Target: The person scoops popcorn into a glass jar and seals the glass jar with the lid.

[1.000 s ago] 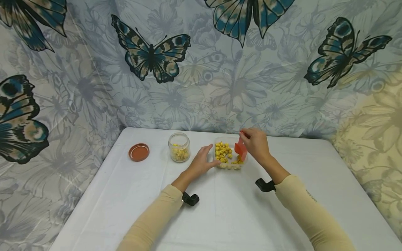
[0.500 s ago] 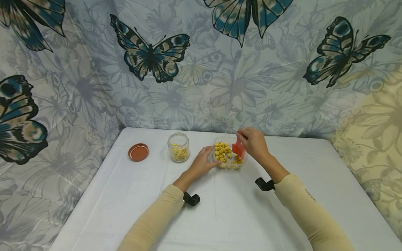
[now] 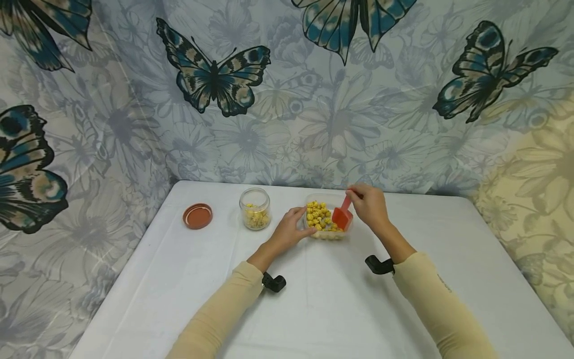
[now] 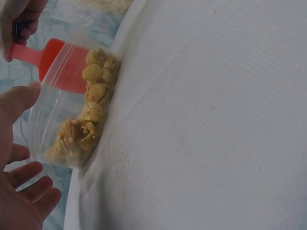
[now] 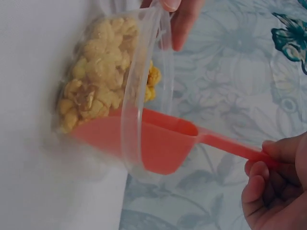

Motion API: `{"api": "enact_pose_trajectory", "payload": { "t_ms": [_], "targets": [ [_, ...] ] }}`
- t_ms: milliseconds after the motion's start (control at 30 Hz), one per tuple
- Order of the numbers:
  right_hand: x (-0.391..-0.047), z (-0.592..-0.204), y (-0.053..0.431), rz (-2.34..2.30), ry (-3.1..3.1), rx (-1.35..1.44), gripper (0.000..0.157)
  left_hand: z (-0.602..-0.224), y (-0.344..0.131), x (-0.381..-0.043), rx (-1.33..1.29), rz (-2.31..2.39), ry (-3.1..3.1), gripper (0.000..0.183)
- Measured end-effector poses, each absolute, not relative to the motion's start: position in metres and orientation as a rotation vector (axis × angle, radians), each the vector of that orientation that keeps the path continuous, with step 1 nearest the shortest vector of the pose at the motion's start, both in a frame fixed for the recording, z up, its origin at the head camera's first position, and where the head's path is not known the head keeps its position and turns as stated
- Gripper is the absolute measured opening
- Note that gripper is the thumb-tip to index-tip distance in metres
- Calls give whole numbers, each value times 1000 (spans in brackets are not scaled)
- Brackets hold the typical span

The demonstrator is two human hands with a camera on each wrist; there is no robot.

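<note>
Pinching the handle end of the red scoop [image 3: 342, 219], dipped blade-first into the right half of the tub [image 4: 44, 112], between thumb and forefinger of the right hand [image 3: 369, 204]; bracing the tub's left end between thumb and forefinger of the left hand [image 3: 287, 231], remaining fingers loosely apart. Likely to twist, judging by so slim a hold at the handle's very tip, if pushed hard into the popcorn [image 3: 317, 213] bunched mainly in the tub's left half; then liable to shed any load over the right rim. Possible, too, to skid or tip the tub by levering against the right wall, given light plastic, a smooth-looking tabletop [image 3: 314, 299] and steadying at one end only. Easy to flick loose pieces past the near rim with a quick upward jerk. Knobbly and rounded in the popcorn, yellow with browner patches; thin, see-through and soft-cornered in the tub; smooth, flat-edged and slightly translucent in the scoop. Left of the tub, round clear glass in the jar [image 3: 264, 200], partly filled with similar pieces; farther left, a shallow rimmed brown disc in the lid [image 3: 198, 216]. Under the tub, fine white weave on the tabletop; behind, pale butterfly-printed fabric in the backdrop [image 3: 287, 144].
</note>
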State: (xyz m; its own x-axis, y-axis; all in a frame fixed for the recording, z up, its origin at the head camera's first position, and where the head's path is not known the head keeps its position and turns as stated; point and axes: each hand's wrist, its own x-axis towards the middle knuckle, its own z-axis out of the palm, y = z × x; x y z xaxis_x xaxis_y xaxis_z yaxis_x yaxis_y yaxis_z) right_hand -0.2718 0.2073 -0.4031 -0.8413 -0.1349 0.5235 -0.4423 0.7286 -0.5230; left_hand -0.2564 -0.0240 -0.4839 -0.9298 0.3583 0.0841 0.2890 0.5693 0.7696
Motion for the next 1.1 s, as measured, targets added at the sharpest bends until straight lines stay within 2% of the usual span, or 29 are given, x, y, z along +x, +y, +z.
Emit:
{"api": "enact_pose_trajectory", "payload": {
  "t_ms": [233, 633, 1100],
  "targets": [
    [-270, -413, 214, 1005, -2428, 299, 15, -486, -23, -256, 564, 1310, 2725, 77],
    [-265, -435, 214, 1340, -2348, -49, 21, -489, -24, -256, 568, 1331, 2722, 77],
    [-269, -463, 204, 1646, -2304, -290, 24, -491, -24, -258, 558, 1293, 2742, 76]
  ]
}}
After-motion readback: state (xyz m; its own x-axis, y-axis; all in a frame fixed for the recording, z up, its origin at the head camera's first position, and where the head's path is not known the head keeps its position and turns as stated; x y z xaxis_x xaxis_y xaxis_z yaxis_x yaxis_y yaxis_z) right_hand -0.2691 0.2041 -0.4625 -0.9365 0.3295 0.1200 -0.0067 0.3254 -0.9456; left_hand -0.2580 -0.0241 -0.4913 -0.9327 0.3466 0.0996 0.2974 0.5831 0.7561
